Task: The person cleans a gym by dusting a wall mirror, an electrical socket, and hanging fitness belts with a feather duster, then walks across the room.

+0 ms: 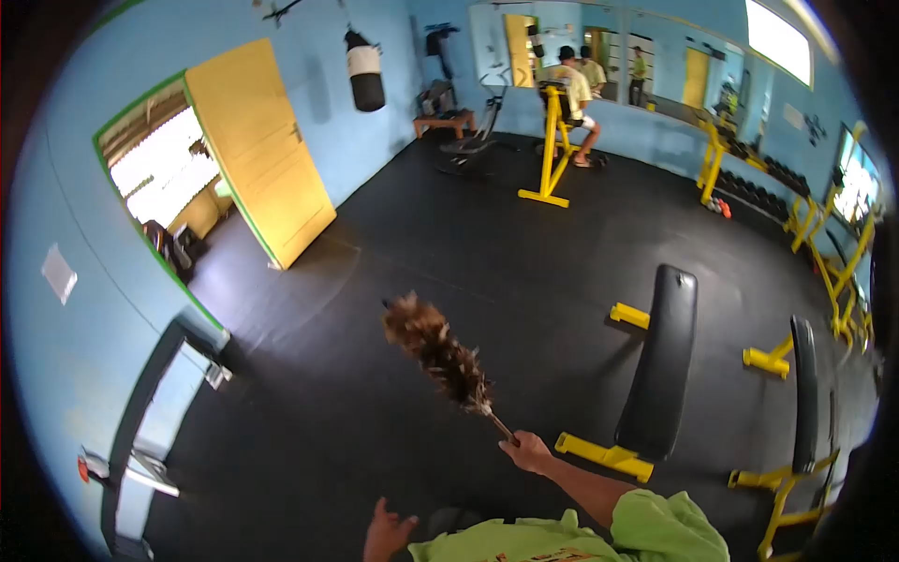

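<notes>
1. The brown feather duster is above the black floor, left of the nearest yellow-framed, black-padded bench; a wide rightward swing could strike it.
2. The right hand grips its thin brown handle; slack fingers could let it twist.
3. The left hand is apart, seemingly empty.

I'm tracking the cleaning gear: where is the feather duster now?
In the head view, the feather duster is near the middle, held in the right hand and left of the nearest black bench.

Left hand cropped, shirt print cut off
</notes>
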### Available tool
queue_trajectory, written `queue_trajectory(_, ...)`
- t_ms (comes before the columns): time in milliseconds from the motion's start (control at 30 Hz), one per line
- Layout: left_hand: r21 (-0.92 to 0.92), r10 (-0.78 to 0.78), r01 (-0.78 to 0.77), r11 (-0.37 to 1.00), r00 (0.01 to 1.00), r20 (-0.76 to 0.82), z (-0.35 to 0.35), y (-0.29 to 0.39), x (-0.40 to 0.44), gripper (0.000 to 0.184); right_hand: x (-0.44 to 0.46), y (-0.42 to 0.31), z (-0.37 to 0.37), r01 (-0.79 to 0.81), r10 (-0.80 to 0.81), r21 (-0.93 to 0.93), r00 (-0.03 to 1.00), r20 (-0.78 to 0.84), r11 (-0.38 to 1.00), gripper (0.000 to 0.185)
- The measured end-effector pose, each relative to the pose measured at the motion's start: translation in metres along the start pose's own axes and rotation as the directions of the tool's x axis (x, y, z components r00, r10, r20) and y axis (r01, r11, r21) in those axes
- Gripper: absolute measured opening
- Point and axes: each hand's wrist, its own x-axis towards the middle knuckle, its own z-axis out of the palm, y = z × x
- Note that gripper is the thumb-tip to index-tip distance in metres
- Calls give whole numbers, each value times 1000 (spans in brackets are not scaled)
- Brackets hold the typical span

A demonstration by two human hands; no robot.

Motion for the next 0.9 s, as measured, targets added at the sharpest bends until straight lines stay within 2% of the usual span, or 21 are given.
queue_trajectory(33, 6, -124, 124, 992, 992, 30, -13, 23, 17, 101, 26, -9, -6, 61, -61, 4, 997, -57, 998, 37)
queue_trajectory(67, -28, -147, 148, 989, 989, 33, -12, 25, 40, 101, 45, -16, -10, 64, -65, -31, 997, -33, 997, 37)
queue_trajectory(133, -58, -181, 185, 981, 982, 57, -3, 25, 87, 97, 79, -32, -13, 79, -69, 96, 993, -95, 992, 35)
queue_trajectory(167, -72, -197, 201, 977, 979, 61, 0, 38, 106, 97, 99, -34, -10, 75, -68, 80, 994, -80, 994, 35)
queue_trajectory(233, 24, -105, 103, 994, 978, 183, -2, 76, 155, 96, 146, -30, 5, 105, -106, -19, 990, -95, 994, 38)
queue_trajectory(267, 24, -88, 85, 996, 979, 186, -11, 95, 187, 96, 169, -27, 15, 109, -107, 12, 987, -119, 994, 39)
queue_trajectory(300, 70, -119, 103, 992, 953, 278, -18, 116, 218, 96, 190, -24, 23, 119, -112, 35, 982, -152, 992, 41)
queue_trajectory(333, 116, -149, 114, 987, 918, 366, -22, 138, 248, 95, 205, -33, 20, 38, -34, 27, 989, -141, 999, 40)
queue_trajectory(367, 108, -123, 89, 990, 919, 374, -27, 155, 279, 95, 218, -47, 14, -47, 49, 20, 990, -129, 999, 40)
queue_trajectory(433, 116, 134, -184, 976, 928, 348, -32, 184, 342, 92, 261, -70, -11, -107, 103, -21, 984, -149, 994, 41)
queue_trajectory(467, 114, 140, -193, 975, 921, 363, -37, 208, 363, 92, 274, -77, -20, -174, 166, -48, 977, -133, 984, 41)
queue_trajectory(500, 192, 211, -305, 933, 894, 396, -49, 236, 385, 91, 284, -85, -30, -190, 183, -36, 974, -135, 981, 41)
queue_trajectory(533, 270, 276, -414, 869, 860, 429, -62, 261, 408, 89, 296, -93, -44, -144, 154, 65, 968, -199, 987, 42)
queue_trajectory(567, 286, 273, -418, 862, 859, 433, -70, 282, 429, 89, 310, -101, -55, -84, 125, 161, 956, -265, 983, 42)
queue_trajectory(600, 259, 326, -472, 843, 831, 451, -74, 303, 451, 89, 326, -107, -62, 11, 87, 261, 928, -361, 965, 39)
queue_trajectory(633, 230, 377, -521, 822, 800, 467, -77, 320, 475, 88, 351, -110, -69, 14, 90, 276, 929, -359, 961, 39)
queue_trajectory(700, 259, 365, -512, 819, 813, 454, -75, 342, 523, 88, 401, -112, -84, -86, 221, 364, 912, -345, 927, 34)
queue_trajectory(767, 265, 369, -507, 820, 823, 432, -60, 358, 570, 87, 459, -111, -90, -18, 192, 394, 894, -405, 919, 32)
queue_trajectory(833, 187, 322, -426, 885, 851, 415, -40, 362, 615, 87, 523, -117, -105, 80, 79, 399, 927, -368, 914, 36)
queue_trajectory(900, 163, 247, -351, 922, 858, 449, -22, 367, 651, 88, 578, -147, -139, 82, 72, 396, 931, -359, 914, 38)
